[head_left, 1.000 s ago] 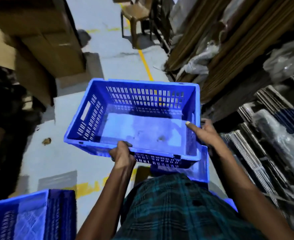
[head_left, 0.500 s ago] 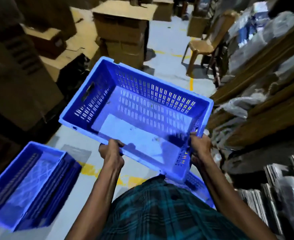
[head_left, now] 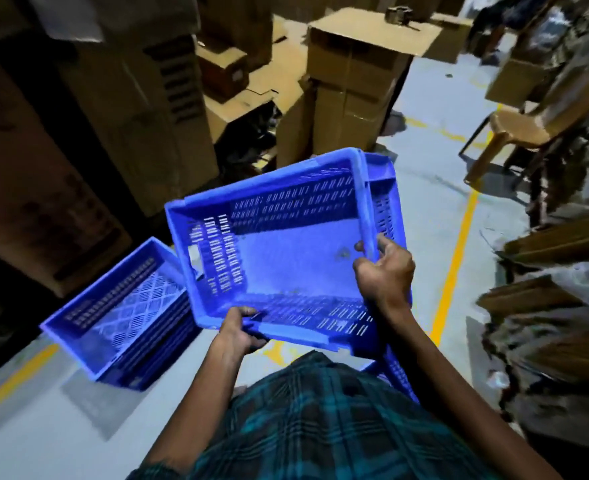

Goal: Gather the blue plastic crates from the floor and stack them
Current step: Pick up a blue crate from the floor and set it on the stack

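Person held a blue crate [head_left: 286, 258] up off the floor [head_left: 431, 209], tilted, open side toward cam. Left hand [head_left: 236, 329] fingers clamped on near rim; right hand [head_left: 385, 271] fingers wrapped round right rim. Stack of crates [head_left: 120, 317] sat on floor, near left, w/ cardboard boxes [head_left: 352, 81] far behind.

A warehouse; stacked cardboard boxes [head_left: 352, 81]; yellow floor lines [head_left: 454, 265]; bundled stock [head_left: 546, 306] alongside.
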